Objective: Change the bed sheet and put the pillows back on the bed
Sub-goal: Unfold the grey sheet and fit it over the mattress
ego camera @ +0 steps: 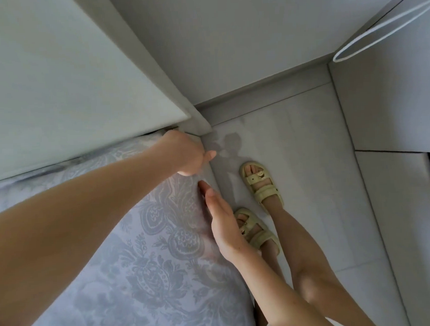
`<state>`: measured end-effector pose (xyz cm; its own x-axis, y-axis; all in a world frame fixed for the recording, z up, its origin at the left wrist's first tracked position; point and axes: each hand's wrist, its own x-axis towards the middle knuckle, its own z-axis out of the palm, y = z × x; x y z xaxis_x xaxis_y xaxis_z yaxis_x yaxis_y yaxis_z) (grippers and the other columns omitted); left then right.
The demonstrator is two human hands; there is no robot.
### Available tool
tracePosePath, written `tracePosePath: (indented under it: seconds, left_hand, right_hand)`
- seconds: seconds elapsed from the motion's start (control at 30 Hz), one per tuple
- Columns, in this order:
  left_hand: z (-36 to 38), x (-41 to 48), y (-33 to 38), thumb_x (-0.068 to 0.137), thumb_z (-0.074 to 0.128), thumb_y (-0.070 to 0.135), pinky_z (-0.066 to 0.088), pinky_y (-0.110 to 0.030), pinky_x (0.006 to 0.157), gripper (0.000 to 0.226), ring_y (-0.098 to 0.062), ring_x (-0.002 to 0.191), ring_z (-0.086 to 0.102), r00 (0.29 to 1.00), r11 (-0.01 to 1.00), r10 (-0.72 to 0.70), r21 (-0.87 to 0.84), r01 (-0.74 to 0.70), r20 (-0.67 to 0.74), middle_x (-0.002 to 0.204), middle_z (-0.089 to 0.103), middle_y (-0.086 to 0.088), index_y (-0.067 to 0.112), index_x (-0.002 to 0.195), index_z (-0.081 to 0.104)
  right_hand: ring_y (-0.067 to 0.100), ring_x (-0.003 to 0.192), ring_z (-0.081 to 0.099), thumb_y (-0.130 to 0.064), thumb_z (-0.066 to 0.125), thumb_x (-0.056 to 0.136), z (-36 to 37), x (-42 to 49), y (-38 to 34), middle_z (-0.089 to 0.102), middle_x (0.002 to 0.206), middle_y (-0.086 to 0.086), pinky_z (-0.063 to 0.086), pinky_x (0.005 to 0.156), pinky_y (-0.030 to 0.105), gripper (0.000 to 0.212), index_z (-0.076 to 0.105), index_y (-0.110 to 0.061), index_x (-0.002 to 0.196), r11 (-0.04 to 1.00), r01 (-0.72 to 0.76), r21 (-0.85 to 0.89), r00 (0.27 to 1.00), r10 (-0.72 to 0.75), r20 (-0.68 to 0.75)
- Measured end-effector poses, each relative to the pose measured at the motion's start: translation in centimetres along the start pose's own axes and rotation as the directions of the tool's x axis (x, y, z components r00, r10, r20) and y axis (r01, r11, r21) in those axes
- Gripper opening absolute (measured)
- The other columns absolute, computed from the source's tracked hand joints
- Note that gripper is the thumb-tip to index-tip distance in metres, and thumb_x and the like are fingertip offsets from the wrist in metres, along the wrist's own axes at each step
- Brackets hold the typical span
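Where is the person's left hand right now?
In the head view it sits mid-frame: the left hand curls over the corner of the patterned sheet, at the lower end of the white panel and just above the flat right hand.

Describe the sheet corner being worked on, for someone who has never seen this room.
Find the white headboard at upper left; the lilac floral bed sheet lies below it. The corner sits where sheet meets headboard. It alone is under the curled left hand.
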<state>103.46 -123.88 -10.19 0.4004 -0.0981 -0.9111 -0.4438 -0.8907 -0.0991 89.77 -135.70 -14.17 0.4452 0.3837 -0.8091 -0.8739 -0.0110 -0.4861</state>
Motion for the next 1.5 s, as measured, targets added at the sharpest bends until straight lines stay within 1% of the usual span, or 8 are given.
tracePosePath:
  seconds: [0.13, 0.3, 0.63, 0.83, 1.07, 1.27, 1.4, 1.5]
  left_hand:
    - [0.4, -0.4, -0.6, 0.099, 0.003, 0.049, 0.036, -0.035, 0.091, 0.065, -0.031, 0.119, 0.050, 0.999, 0.999, -0.014, -0.036, 0.013, -0.033, 0.129, 0.054, -0.016, 0.007, 0.133, 0.041]
    - [0.0, -0.2, -0.8, 0.100, 0.007, 0.047, 0.028, -0.032, 0.076, 0.058, -0.027, 0.113, 0.053, 0.991, 0.992, 0.027, -0.116, -0.043, -0.131, 0.119, 0.060, -0.011, 0.013, 0.119, 0.051]
    - [0.8, -0.6, -1.6, 0.099, 0.003, 0.049, 0.034, -0.032, 0.092, 0.066, -0.028, 0.122, 0.049, 0.994, 0.991, 0.047, -0.117, -0.059, -0.103, 0.125, 0.058, -0.012, 0.011, 0.123, 0.050]
    - [1.2, -1.3, -1.8, 0.092, 0.001, 0.055, 0.038, -0.032, 0.070, 0.057, -0.028, 0.086, 0.057, 0.892, 0.953, 0.120, -0.200, -0.226, -0.435, 0.063, 0.047, 0.002, 0.022, 0.066, 0.040]
    - [4.8, -3.3, 1.6, 0.085, -0.011, 0.055, 0.037, -0.033, 0.093, 0.085, -0.019, 0.078, 0.056, 0.824, 0.938, 0.332, 0.069, -0.339, -0.459, 0.075, 0.065, 0.003, 0.019, 0.077, 0.066]
    - [7.0, -6.0, 0.8, 0.097, 0.017, 0.045, 0.045, -0.039, 0.089, 0.061, -0.023, 0.089, 0.062, 0.705, 0.868, 0.018, -0.338, -0.363, -0.709, 0.090, 0.069, 0.000, 0.012, 0.089, 0.068]
    - [10.4, -10.8, -0.5, 0.096, 0.035, 0.033, 0.046, -0.032, 0.083, 0.042, -0.021, 0.086, 0.064, 0.562, 0.795, -0.284, -0.519, -0.316, -0.777, 0.090, 0.071, 0.002, 0.013, 0.085, 0.071]
    - [15.2, -15.7, -2.4, 0.093, 0.036, 0.034, 0.039, -0.033, 0.073, 0.044, -0.026, 0.069, 0.060, 0.498, 0.672, -0.626, -0.739, -0.047, -0.600, 0.073, 0.067, 0.000, 0.013, 0.073, 0.070]
  right_hand:
    - [-0.011, 0.100, 0.058, -0.048, 0.024, 0.101, -0.3, 1.6, -1.7, 0.062, 0.112, -0.019, 0.044, 0.079, 0.005, 0.046, 0.056, -0.027, 0.124, 0.993, -0.110, 0.032, 0.983, 0.104, 0.151]
    - [0.014, 0.117, 0.055, -0.079, 0.017, 0.083, -0.1, 4.1, -4.2, 0.059, 0.130, 0.002, 0.039, 0.099, 0.028, 0.088, 0.052, -0.016, 0.135, 0.962, -0.228, -0.150, 0.951, 0.253, 0.175]
    - [0.011, 0.123, 0.053, -0.078, 0.027, 0.084, 1.1, 4.4, -2.1, 0.057, 0.133, -0.006, 0.040, 0.107, 0.034, 0.072, 0.047, -0.035, 0.137, 0.969, -0.246, -0.035, 0.899, 0.242, 0.365]
    - [0.020, 0.114, 0.060, -0.075, 0.016, 0.087, -1.3, 3.2, -0.3, 0.066, 0.120, 0.006, 0.046, 0.098, 0.035, 0.084, 0.058, -0.015, 0.127, 0.895, -0.421, 0.149, 0.896, 0.384, 0.223]
    - [0.012, 0.109, 0.063, -0.059, 0.023, 0.094, -3.9, -2.5, 3.7, 0.067, 0.119, 0.002, 0.048, 0.094, 0.027, 0.065, 0.058, -0.015, 0.127, 0.922, -0.352, 0.162, 0.936, 0.342, 0.087]
    - [0.021, 0.098, 0.066, -0.075, 0.013, 0.087, -2.7, 0.1, 0.9, 0.071, 0.106, 0.008, 0.051, 0.090, 0.035, 0.087, 0.066, -0.012, 0.117, 0.833, -0.472, -0.289, 0.869, 0.494, 0.006]
    - [0.029, 0.072, 0.061, -0.048, 0.020, 0.101, -0.9, -1.3, -3.5, 0.059, 0.064, 0.006, 0.041, 0.063, 0.033, 0.065, 0.059, -0.007, 0.068, 0.496, -0.125, -0.859, 0.959, -0.160, -0.232]
    - [0.019, 0.052, 0.045, -0.026, 0.037, 0.101, 3.8, -4.0, -7.3, 0.044, 0.053, -0.001, 0.028, 0.049, 0.032, 0.043, 0.043, -0.011, 0.061, 0.279, 0.215, -0.936, 0.828, -0.561, 0.023]
